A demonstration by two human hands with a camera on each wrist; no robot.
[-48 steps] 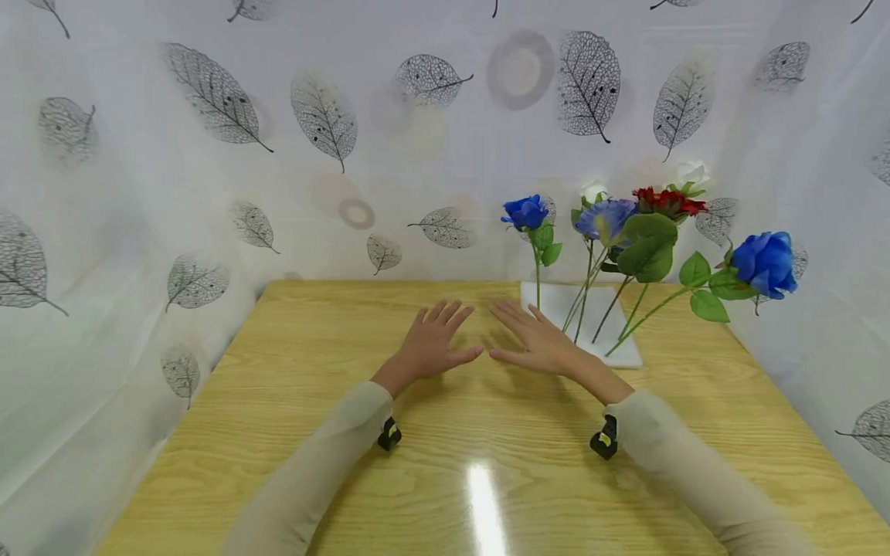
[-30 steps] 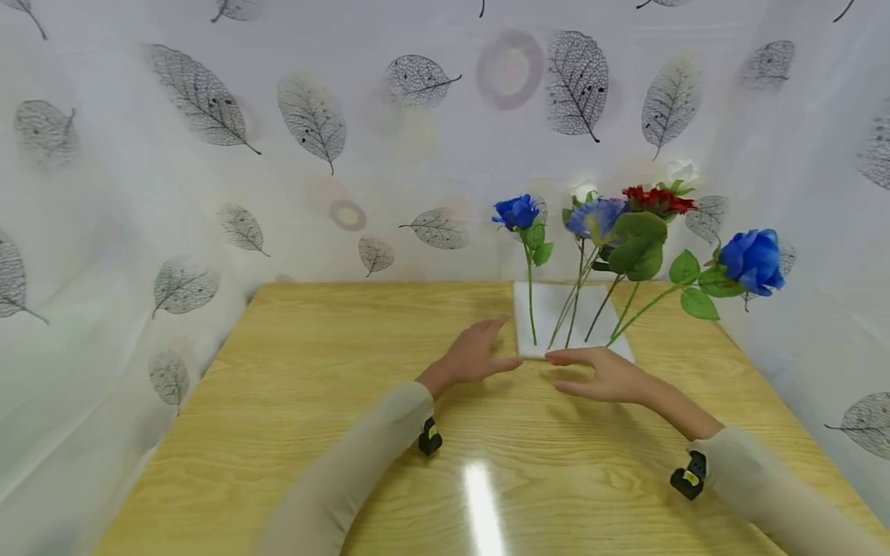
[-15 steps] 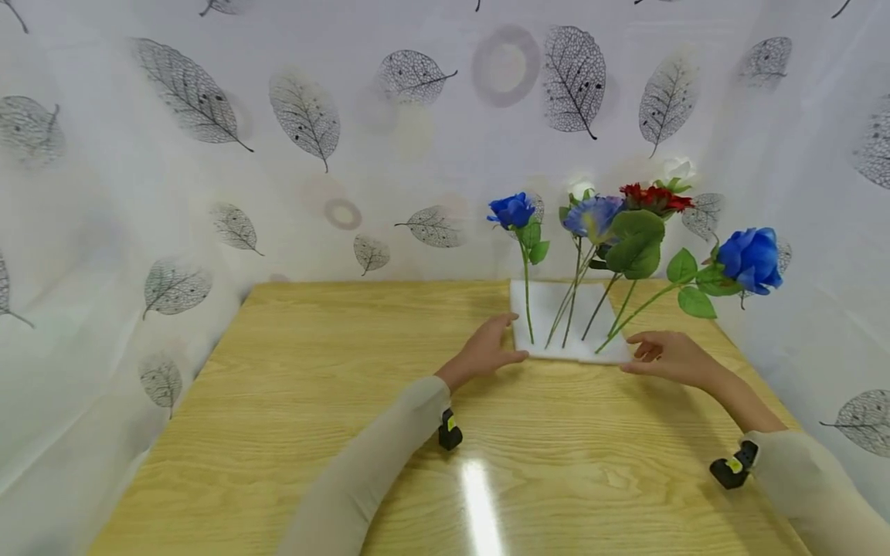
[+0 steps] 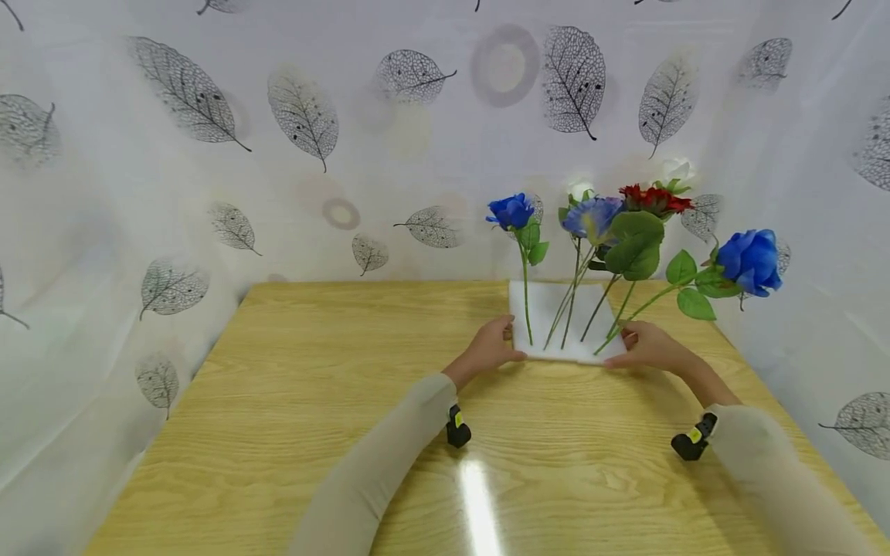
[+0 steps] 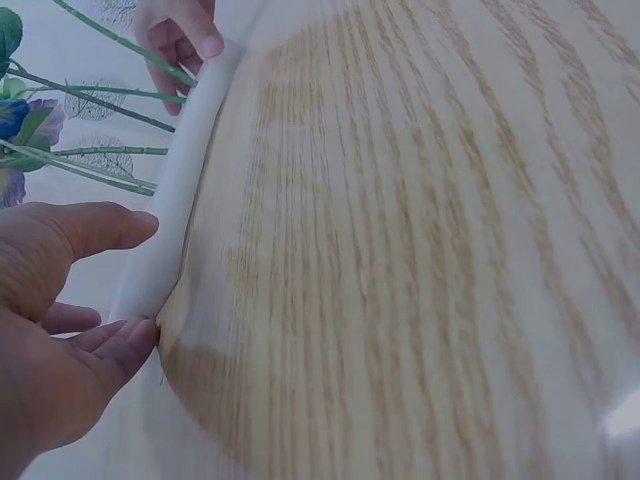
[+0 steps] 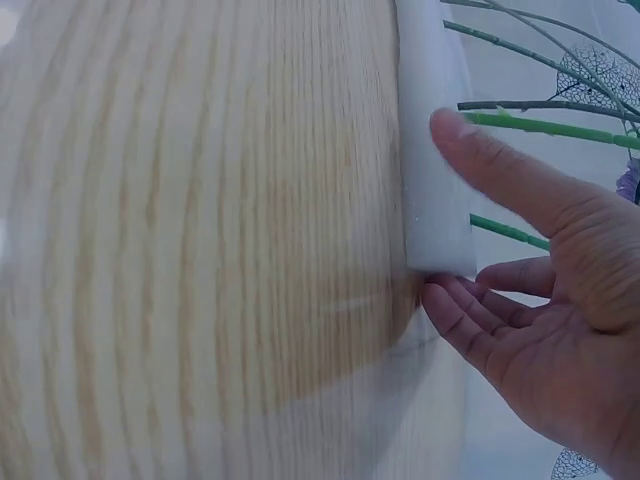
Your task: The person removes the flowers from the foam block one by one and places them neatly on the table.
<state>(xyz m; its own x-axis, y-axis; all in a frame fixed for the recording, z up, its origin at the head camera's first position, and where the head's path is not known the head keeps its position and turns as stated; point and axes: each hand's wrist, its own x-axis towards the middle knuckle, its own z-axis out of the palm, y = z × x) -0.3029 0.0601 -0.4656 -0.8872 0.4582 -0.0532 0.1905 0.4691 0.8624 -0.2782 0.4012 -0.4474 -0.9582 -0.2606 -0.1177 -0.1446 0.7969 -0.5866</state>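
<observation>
White slab (image 4: 579, 320) now seems pinched by right grip (image 4: 650, 347).

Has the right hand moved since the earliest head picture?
Yes: judged against the table, the right hand has moved rightward, now at the near right corner of the white board.

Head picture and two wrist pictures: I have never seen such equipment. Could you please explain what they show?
No machine here: a person works bare-handed. The head picture looks forward and down from the person's head; the other two come from cameras worn on the wrists, probably the small black devices. On the wood-grained table lies a white slab; blue, violet, red and white flowers rise from it. The left hand grips the slab's left end, the right hand its right end.
</observation>
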